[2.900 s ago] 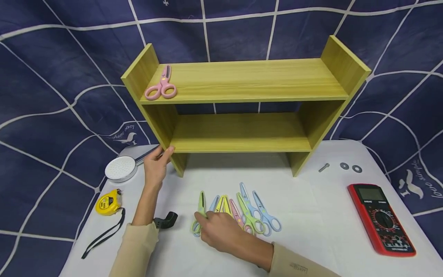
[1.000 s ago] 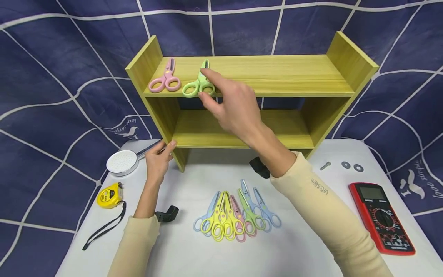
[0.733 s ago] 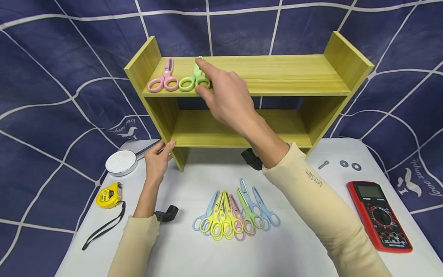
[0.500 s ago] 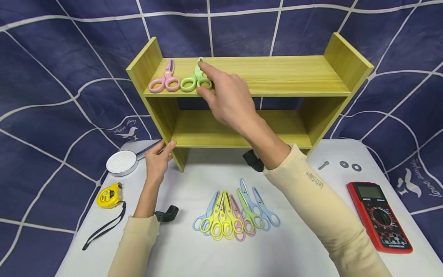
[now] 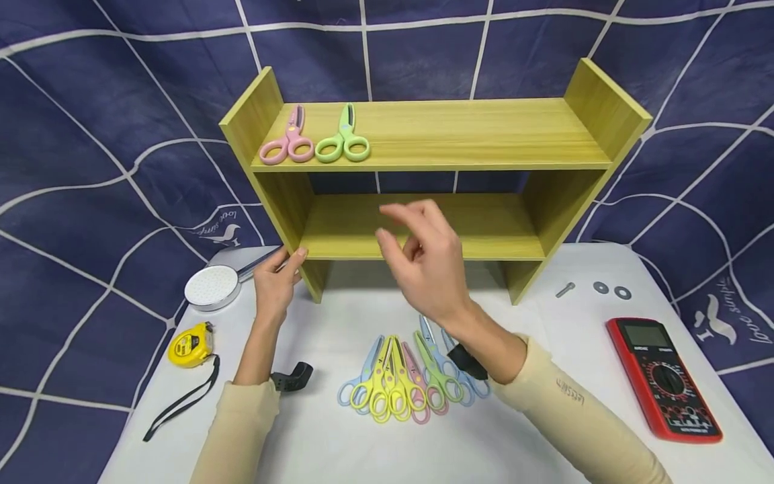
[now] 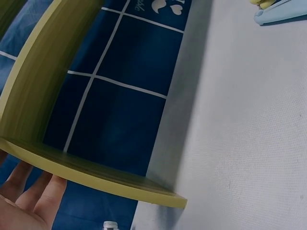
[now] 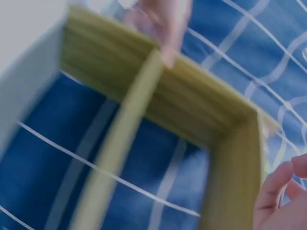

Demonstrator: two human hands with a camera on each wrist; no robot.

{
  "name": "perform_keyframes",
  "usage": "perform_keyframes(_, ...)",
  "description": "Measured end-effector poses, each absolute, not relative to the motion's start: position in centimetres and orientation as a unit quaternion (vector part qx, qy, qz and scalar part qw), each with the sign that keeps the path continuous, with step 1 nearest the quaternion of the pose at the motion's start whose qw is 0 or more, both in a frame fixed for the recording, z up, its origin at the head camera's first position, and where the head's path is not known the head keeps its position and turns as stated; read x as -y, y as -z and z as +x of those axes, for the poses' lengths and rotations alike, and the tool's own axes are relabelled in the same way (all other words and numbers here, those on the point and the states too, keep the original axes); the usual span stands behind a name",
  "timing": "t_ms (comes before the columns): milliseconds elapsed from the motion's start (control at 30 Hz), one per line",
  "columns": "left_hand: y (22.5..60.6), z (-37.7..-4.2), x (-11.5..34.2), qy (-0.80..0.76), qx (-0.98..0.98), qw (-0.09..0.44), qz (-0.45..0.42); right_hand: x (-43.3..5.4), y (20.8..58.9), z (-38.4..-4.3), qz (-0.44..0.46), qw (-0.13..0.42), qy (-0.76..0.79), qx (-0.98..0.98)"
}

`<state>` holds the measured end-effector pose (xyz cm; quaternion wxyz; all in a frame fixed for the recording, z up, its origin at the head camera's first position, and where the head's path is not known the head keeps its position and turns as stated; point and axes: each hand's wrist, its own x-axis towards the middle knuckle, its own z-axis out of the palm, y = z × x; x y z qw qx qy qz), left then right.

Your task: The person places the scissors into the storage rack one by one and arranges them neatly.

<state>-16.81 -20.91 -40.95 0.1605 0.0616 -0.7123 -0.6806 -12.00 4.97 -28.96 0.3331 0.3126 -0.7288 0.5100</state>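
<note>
We note pink scissors [image 5: 293,130] and green scissors [image 5: 346,130] side by side on the shelf's [image 5: 459,134] upper board. Left hand [image 5: 274,284] grips the shelf's left panel [image 5: 284,196]; right hand [image 5: 426,265], thumb and forefinger parted, is empty before it.

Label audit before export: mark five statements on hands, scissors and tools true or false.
1. Pink scissors and green scissors lie on the top shelf. True.
2. The right hand grips the green scissors. False: it holds nothing.
3. The left hand grips the shelving unit's left side panel. True.
4. The tape measure lies beside the digital multimeter. False: they sit at opposite sides of the table.
5. Two washers lie near the bolt. True.
</note>
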Motion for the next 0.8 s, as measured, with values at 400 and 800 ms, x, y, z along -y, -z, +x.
perform_keyframes(400,40.9,-17.0,20.4,0.674,0.716,0.166,0.072,-4.6,43.5,-4.4,0.291,-0.049,-0.404,0.866)
perform_keyframes(800,41.0,-16.9,20.5,0.666,0.721,0.172,0.085,-3.2,46.4,-2.4,0.287,-0.114,-0.214,0.927)
